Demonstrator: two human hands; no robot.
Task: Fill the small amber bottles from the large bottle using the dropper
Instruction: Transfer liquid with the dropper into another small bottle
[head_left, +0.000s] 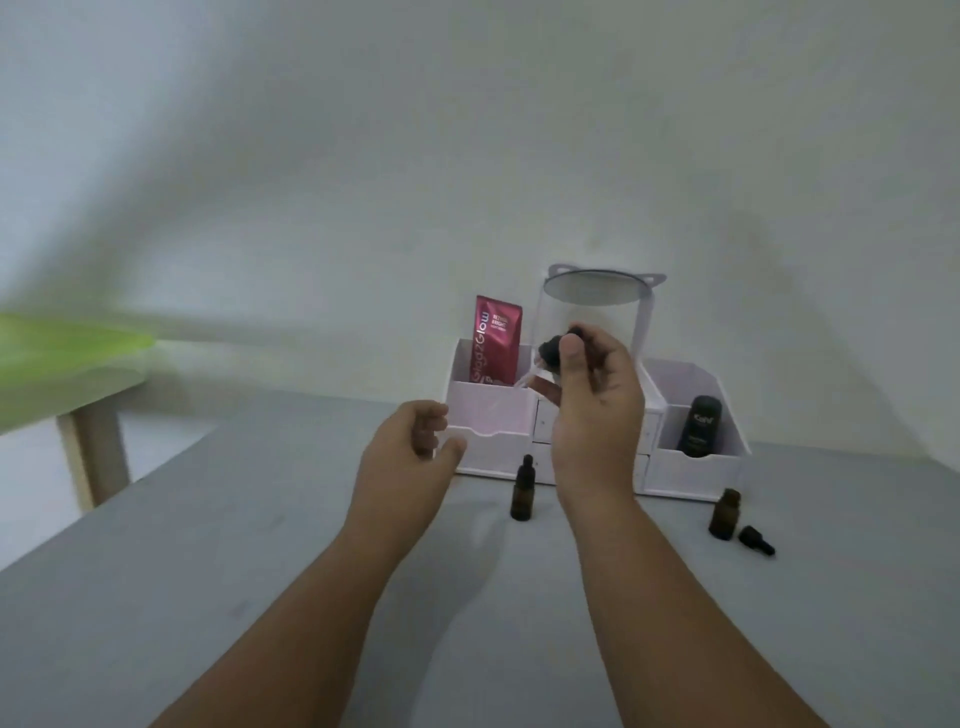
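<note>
Surface (208, 597), grey, carrying all items; view from the head camera. Left hand (410, 457) raised above the surface with fingers (434, 415) loosely curled and holding nothing, thumb apart from them. Just right of it, a small amber bottle (523, 491) stands upright with a black cap on, between the two forearms. Right hand (597, 395) is lifted in front of a white drawer organiser (493, 415); its thumb and fingers pinch the dropper (545, 358) by the dark rubber bulb, which projects left of the thumb tip, while the pale glass tube slants down and to the left, clear of both bottles. A red sachet (496, 340) stands in the organiser's left compartment, a round mirror (597, 286) rises behind the hand, and a dark bottle (701, 423) sits in the right compartment. Farther right, a second amber bottle (724, 514) stands open on the surface, with a black dropper cap (756, 539) lying on its side just beside it.
</note>
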